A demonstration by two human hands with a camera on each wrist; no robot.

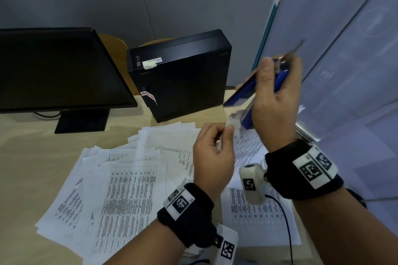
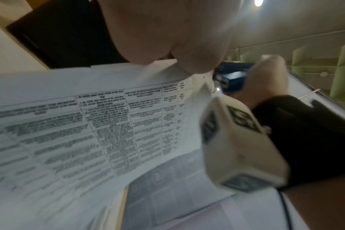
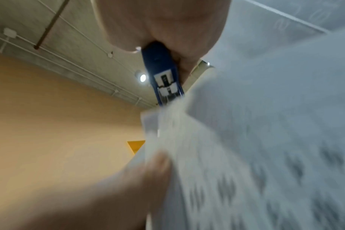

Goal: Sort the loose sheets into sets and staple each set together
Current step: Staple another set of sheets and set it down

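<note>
My right hand (image 1: pixel 277 71) is raised above the desk and grips a blue stapler (image 1: pixel 243 92), whose arms look spread apart. The stapler's mouth (image 3: pixel 167 90) points at the corner of a printed sheet (image 3: pixel 246 155). My left hand (image 1: pixel 228 129) pinches that corner (image 1: pixel 235 117) between thumb and fingers, just below the stapler. In the left wrist view the pinched sheet (image 2: pixel 108 124) carries a printed table, with the stapler (image 2: pixel 232 77) beyond it. Many loose printed sheets (image 1: pixel 129 178) lie fanned over the desk under both hands.
A dark monitor (image 1: pixel 53 71) stands at the back left and a black computer case (image 1: pixel 183 75) behind the papers. A grey printed partition (image 1: pixel 344 49) runs close along the right. More printed pages (image 1: pixel 258 211) lie at the right near a black cable (image 1: pixel 286 221). Bare wooden desk (image 1: pixel 21 157) shows at the left.
</note>
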